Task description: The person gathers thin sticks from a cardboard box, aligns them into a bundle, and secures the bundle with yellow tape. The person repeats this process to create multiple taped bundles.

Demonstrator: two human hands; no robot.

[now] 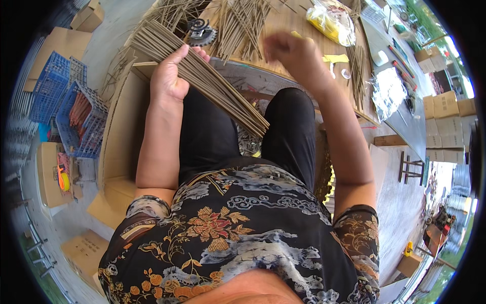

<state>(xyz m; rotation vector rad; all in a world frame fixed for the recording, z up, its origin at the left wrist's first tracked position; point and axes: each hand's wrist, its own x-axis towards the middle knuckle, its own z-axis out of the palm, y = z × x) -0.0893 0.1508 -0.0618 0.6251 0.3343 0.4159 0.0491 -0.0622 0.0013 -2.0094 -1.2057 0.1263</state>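
A thick bundle of thin brown sticks (223,87) lies slantwise across my left hand (171,76), which is closed round it with the thumb on top. The lower right ends of the bundle hang over my lap. My right hand (289,49) is raised over the wooden table (283,25); motion smears its fingers, so their grip does not show. Just beyond my left fingers stands a small black device with a toothed wheel (201,33). Loose brown sticks (243,28) are spread over the tabletop between my hands.
A yellow item in clear plastic (331,23) sits at the table's far right, near more sticks (358,76). An open cardboard box (121,131) stands by my left arm, with blue crates (83,119) beyond. On the grey table at right lies shiny plastic (389,91). Stacked cartons (448,121) stand farther right.
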